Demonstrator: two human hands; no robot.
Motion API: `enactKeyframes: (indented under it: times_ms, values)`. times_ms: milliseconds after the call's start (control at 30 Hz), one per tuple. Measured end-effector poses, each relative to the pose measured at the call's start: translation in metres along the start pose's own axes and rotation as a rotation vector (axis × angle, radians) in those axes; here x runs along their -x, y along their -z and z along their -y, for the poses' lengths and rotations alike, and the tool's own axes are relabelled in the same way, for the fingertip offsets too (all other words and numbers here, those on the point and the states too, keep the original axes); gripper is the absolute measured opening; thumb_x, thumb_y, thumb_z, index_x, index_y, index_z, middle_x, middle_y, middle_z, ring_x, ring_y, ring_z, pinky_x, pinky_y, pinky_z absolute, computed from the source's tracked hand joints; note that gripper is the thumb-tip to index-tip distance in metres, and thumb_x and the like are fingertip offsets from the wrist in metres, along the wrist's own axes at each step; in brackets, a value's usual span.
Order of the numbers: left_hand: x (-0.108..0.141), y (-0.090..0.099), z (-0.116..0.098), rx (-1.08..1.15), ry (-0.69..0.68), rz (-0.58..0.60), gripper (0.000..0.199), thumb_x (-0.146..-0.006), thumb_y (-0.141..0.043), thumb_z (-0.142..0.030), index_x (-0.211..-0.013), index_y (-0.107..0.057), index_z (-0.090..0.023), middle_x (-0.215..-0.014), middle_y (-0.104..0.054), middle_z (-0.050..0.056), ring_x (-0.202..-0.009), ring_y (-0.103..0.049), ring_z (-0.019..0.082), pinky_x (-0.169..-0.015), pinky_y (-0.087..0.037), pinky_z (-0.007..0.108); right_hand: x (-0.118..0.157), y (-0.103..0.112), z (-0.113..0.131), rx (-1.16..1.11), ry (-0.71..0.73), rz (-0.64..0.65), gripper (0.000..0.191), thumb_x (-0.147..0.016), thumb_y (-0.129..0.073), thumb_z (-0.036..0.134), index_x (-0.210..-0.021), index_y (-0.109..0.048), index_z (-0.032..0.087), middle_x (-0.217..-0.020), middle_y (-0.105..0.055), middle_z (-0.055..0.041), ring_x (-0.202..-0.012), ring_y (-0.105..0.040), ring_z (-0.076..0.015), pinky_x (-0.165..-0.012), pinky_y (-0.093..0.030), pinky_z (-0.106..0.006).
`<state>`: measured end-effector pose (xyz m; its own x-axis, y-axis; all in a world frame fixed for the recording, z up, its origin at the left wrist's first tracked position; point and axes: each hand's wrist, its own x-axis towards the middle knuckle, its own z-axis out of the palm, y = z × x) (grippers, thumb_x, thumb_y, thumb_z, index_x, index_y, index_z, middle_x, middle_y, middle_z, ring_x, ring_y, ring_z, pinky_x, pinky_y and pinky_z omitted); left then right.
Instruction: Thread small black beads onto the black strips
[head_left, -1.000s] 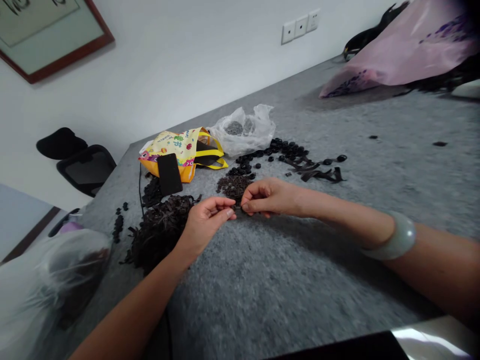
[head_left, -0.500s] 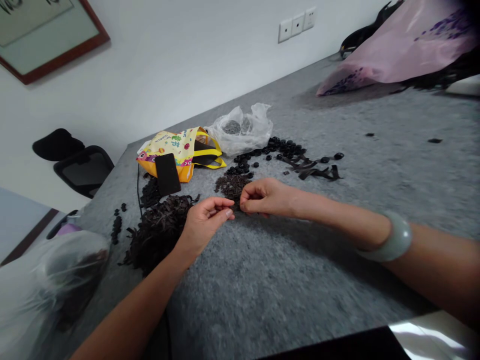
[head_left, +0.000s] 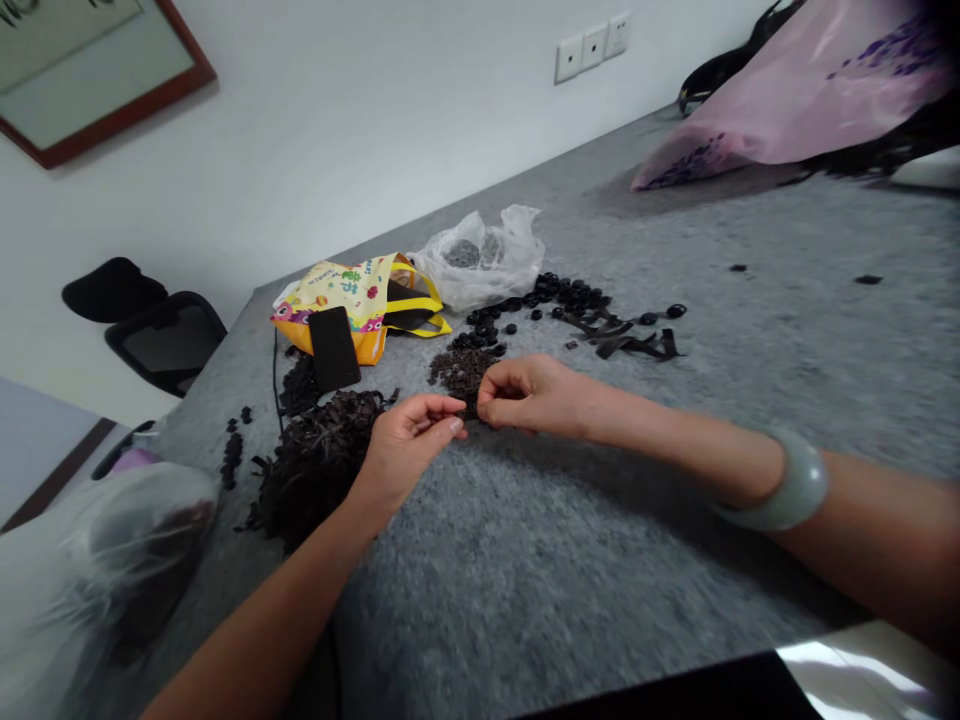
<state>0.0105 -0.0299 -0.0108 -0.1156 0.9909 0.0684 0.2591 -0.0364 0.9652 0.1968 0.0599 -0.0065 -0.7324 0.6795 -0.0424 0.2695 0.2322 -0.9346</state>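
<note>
Over the grey table [head_left: 480, 580], my left hand [head_left: 412, 440] has thumb and fingertips drawn together, and whatever they pinch is too small to make out. My right hand [head_left: 532, 396], with a pale green bangle [head_left: 795, 480] on its wrist, is pinched just to its right; its fingertips nearly meet the left ones, and their content is hidden. Small dark brown pieces [head_left: 459, 370] lie in a pile right behind the fingertips. A heap of dark strips [head_left: 315, 460] sits left of my left hand. Round black pieces [head_left: 562, 292] are scattered farther back.
Behind are a yellow patterned bag [head_left: 337, 290], a dark phone [head_left: 334, 348] leaning on it and a white plastic bag [head_left: 495, 265]. Black strips [head_left: 622, 335] lie right of centre. A pink bag [head_left: 795, 100] is at back right, a translucent bag [head_left: 135, 530] at left.
</note>
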Motion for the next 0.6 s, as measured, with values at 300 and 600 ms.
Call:
enactKeyframes:
  times_ms: [300, 600]
  values:
    - [-0.002, 0.002, 0.011, 0.115, 0.037, 0.022, 0.013, -0.077, -0.075, -0.023, -0.09, -0.075, -0.019, -0.08, -0.075, 0.001, -0.07, -0.071, 0.014, -0.072, -0.056, 0.027, 0.004, -0.004, 0.007, 0.113, 0.097, -0.072, 0.009, -0.077, -0.059, 0.023, -0.073, -0.063, 0.016, -0.061, -0.055, 0.003, -0.055, -0.043, -0.0088, -0.05, -0.032, -0.022]
    - [-0.001, -0.003, 0.009, 0.199, 0.087, 0.05, 0.012, -0.078, -0.075, -0.022, -0.088, -0.073, -0.018, -0.079, -0.073, 0.0, -0.064, -0.071, 0.013, -0.069, -0.055, 0.026, 0.003, -0.007, 0.0, 0.119, 0.154, -0.073, 0.011, -0.08, -0.06, 0.024, -0.077, -0.066, 0.015, -0.064, -0.058, 0.0021, -0.058, -0.045, -0.0094, -0.053, -0.033, -0.023]
